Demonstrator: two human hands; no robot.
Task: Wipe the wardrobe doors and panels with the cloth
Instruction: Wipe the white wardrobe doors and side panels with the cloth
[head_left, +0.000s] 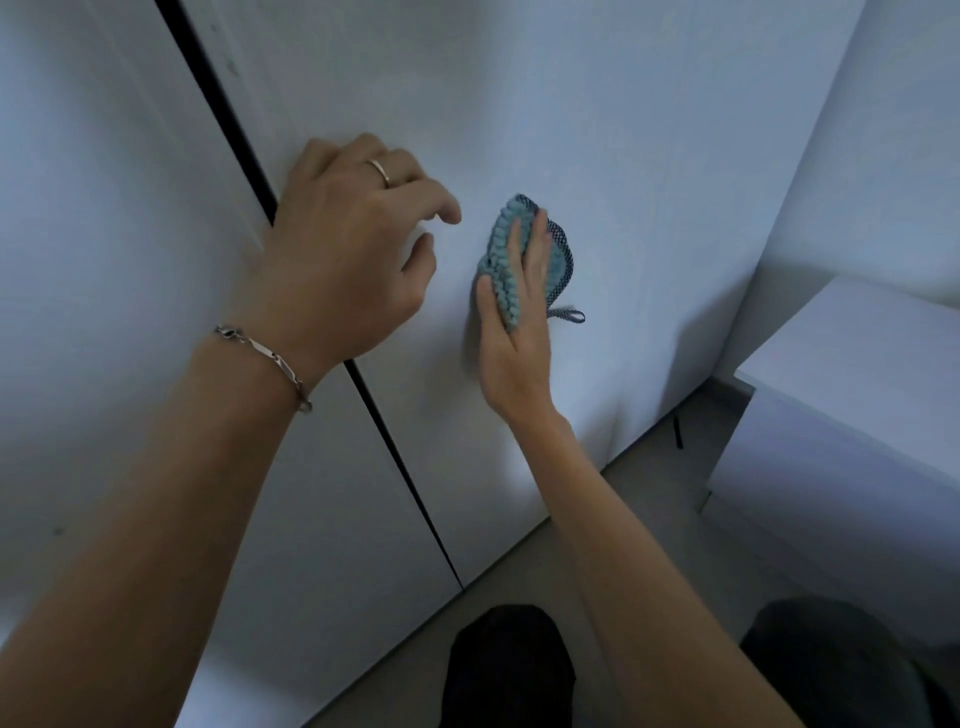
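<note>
Both bare arms reach forward and up to the white wardrobe door (597, 130). The right hand (514, 332) lies flat against the panel, its straight fingers (537, 249) close together and pressing the blue knobbly cloth (506, 260) onto the door; the thumb runs along the cloth's left edge. A small loop (569, 315) hangs from the cloth's lower right. The left hand (343, 249) rests at the dark gap (395, 441) between the two doors, fingers loosely curled and slightly apart, gripping nothing. It wears a ring (380, 170), and a bracelet (265, 358) on the wrist. No writing is readable.
</note>
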